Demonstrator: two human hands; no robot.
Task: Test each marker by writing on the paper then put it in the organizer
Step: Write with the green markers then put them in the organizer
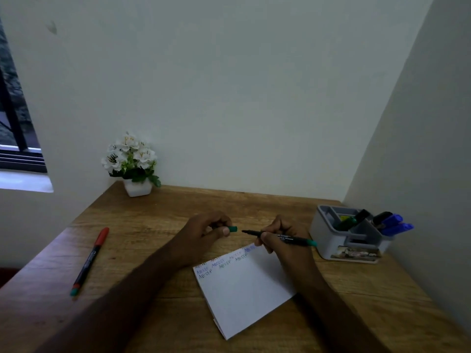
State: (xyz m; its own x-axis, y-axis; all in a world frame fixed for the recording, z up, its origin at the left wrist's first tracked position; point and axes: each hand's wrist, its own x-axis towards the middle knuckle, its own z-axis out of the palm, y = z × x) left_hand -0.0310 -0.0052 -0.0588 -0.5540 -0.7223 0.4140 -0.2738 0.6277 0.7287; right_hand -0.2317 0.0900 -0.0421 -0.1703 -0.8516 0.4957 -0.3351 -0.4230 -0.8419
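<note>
Head view
Green marker: held above the desk, over the far edge of the paper; long axis near level, bare tip pointing left toward the cap, green tail end pointing right toward the organizer.
Right hand: fingers curled round the marker's barrel, thumb on top; mid-barrel hidden by the fingers.
Left hand: thumb and fingers pinch the green cap, open end facing the marker tip, a small gap between them; most of the cap is hidden inside the grip.
Paper: white folded sheet flat on the wooden desk, turned at an angle; rows of lettering along its far edge, too faint to read fully.
Organizer: grey, at right near the wall; dark and blue markers stand tilted in its compartments, exact count unclear.
Red-capped marker: lies on the desk at left, well apart, red cap toward the wall, long axis running away from the viewer.
Flower pot: white blooms, far left corner.
Forearms: cut off by the lower frame edge.
</note>
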